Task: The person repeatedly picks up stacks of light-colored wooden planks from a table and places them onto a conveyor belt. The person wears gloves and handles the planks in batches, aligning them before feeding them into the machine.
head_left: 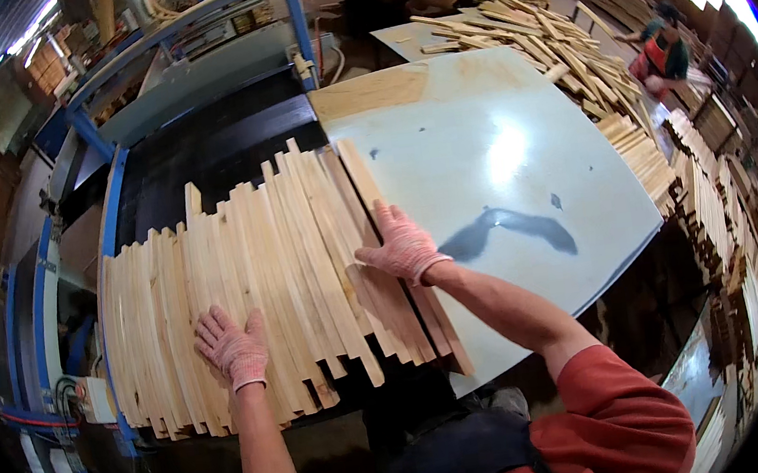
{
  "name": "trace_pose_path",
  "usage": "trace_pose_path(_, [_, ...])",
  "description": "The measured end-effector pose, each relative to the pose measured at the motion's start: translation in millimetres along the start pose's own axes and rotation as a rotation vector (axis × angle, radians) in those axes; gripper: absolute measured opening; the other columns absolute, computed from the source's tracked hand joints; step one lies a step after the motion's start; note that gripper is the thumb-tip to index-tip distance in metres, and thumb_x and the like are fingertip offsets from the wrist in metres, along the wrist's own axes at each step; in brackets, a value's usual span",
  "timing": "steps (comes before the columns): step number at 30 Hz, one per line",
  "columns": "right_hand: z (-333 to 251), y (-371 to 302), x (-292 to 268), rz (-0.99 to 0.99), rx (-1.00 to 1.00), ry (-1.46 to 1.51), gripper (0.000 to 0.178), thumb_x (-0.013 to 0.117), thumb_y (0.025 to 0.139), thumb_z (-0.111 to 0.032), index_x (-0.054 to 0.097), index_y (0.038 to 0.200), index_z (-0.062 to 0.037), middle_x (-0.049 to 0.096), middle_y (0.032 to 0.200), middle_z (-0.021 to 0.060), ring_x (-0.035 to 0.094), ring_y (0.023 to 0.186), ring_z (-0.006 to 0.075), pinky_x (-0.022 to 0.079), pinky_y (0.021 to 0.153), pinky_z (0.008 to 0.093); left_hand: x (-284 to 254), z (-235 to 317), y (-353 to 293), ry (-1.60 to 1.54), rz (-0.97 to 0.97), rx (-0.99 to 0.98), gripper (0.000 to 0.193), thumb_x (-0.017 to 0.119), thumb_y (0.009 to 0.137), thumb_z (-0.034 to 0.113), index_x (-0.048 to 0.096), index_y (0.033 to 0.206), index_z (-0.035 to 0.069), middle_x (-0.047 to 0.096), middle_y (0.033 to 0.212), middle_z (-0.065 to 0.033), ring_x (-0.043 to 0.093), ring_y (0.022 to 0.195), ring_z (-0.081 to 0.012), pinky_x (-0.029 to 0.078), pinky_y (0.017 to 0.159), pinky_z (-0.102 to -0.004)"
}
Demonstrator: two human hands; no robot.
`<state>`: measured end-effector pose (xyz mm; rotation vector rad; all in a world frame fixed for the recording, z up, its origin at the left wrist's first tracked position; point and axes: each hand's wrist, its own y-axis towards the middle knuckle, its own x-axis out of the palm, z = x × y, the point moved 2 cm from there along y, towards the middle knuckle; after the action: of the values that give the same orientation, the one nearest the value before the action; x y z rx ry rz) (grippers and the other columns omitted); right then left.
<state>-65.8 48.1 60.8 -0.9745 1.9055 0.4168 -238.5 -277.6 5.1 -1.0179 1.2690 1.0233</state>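
Observation:
A row of pale wooden strips lies side by side, with uneven ends, on a black belt surface. My left hand, in a pinkish knit glove, rests flat on the strips left of the middle, fingers stretched out. At the row's right edge lies my gloved right hand, thumb apart from its fingers, pressing on the outermost strip. A narrow dark gap parts that strip from the others. Neither hand is wrapped round anything.
A shiny grey metal table adjoins the belt on the right. Behind it lies a loose heap of strips, and more stacked strips stand far right. A blue frame spans the belt's far end. Another person is at the back right.

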Motion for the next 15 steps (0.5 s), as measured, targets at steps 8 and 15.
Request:
trace_pose_path(8, [-28,20,10,-0.120,0.104,0.013,0.084,0.067,0.091,-0.034,0.031,0.164,-0.0108,0.059,0.139,0.0280,0.061,0.129,0.0441,0.051,0.108,0.0504,-6,-30,20,-0.011,-0.002,-0.045,0.095,0.050,0.101,0.067,0.026,0.165,0.002,0.025,0.172,-0.0221,0.017,0.161,-0.0391,0.012,0.131,-0.0536])
trace_pose_path(15, [0,20,-32,-0.120,0.180,-0.056,0.084,0.064,0.091,-0.028,0.028,0.165,-0.0116,0.059,0.139,0.0275,0.064,0.125,0.0444,0.053,0.105,0.0496,-17,-42,16,0.037,-0.038,-0.095,0.093,0.048,0.102,0.066,0.024,0.167,0.004,0.021,0.174,-0.0210,0.013,0.163,-0.0371,0.011,0.132,-0.0515])
